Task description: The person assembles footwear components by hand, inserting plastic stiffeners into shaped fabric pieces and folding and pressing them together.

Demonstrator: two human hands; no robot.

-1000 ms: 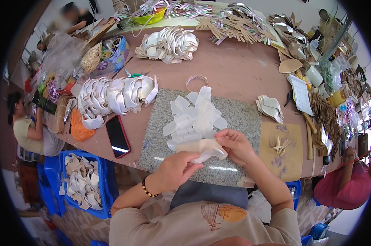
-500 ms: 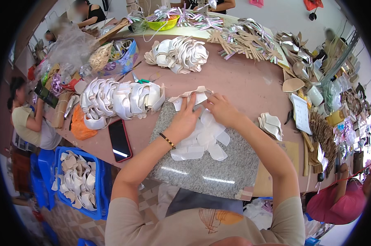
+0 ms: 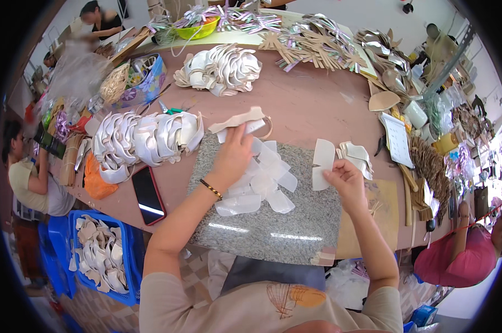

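Over the far edge of a grey speckled stone slab point(image 3: 262, 230), my left hand point(image 3: 234, 155) has its fingers closed on a curved beige-and-white piece point(image 3: 239, 119), whose material I cannot make out. My right hand point(image 3: 348, 182) pinches a flat white piece point(image 3: 322, 161) with a small notch in its side, held upright above the slab's right side. Several translucent white flat pieces point(image 3: 269, 180) lie overlapping on the slab, partly behind my left hand. Just beyond my right hand is a small stack of white-and-beige pieces point(image 3: 355, 157).
Long stacks of curved white pieces point(image 3: 145, 144) and a rounder pile point(image 3: 220, 69) stand on the brown table. Left are a phone point(image 3: 149, 195), an orange bag point(image 3: 99, 176) and a blue basket point(image 3: 130, 261) of pieces. A notepad point(image 3: 396, 140) lies right. Other people sit around.
My right hand has left the beige-and-white piece and moved right, and now holds a flat white piece. My left hand keeps hold of the curved piece. The whole view has shifted slightly.
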